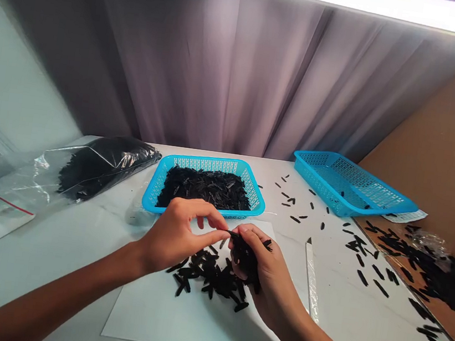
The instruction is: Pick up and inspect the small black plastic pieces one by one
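My left hand (186, 232) pinches one end of a thin black strip (229, 232) between thumb and forefinger. Curled around a bunch of small black strips (247, 260) is my right hand (264, 259), whose fingertips meet the same thin strip. Under both hands, a loose heap of black strips (219, 278) lies on a white sheet (174, 320). Just behind the hands, a blue basket (257, 201) holds many more black pieces (209, 185). What the strips are made for cannot be made out.
At left lies a clear plastic bag (101, 171) full of black pieces. A white-handled knife (311, 282) rests right of the sheet. Farther right are a second blue basket (344, 208), scattered strips (360, 261) and a dark pile on brown cardboard (450, 328). A curtain (240, 71) hangs behind.
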Motion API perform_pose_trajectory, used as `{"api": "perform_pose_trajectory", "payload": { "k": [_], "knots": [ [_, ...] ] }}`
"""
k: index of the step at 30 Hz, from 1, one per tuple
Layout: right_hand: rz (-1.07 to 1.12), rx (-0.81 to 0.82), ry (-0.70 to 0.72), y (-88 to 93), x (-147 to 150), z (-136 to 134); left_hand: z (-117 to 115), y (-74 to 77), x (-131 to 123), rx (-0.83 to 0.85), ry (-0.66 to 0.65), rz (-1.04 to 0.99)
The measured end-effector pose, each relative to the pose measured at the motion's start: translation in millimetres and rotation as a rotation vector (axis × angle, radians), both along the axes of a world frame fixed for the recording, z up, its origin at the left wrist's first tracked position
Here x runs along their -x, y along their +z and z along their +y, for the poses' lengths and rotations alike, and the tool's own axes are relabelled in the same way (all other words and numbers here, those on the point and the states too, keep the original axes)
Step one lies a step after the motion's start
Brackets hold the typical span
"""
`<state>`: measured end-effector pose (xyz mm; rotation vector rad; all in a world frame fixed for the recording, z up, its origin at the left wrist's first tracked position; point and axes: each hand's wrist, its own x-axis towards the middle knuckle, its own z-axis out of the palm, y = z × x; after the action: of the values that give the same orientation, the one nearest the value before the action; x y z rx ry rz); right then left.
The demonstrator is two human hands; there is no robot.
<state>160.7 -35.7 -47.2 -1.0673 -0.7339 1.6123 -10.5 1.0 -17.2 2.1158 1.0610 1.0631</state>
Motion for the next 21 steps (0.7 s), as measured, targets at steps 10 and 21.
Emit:
{"api": "perform_pose_trajectory", "payload": {
  "k": [10,21],
  "knots": [
    [-0.087,-0.077,0.021,-0.1,-0.7,-1.8,3.7,-1.8,2.3,-0.008,0.060,-0.050],
    [-0.120,-0.105,0.030,-1.6,-1.3,-2.9,5.4,-2.7,4.0,-0.014,-0.002,-0.042]
  ]
}}
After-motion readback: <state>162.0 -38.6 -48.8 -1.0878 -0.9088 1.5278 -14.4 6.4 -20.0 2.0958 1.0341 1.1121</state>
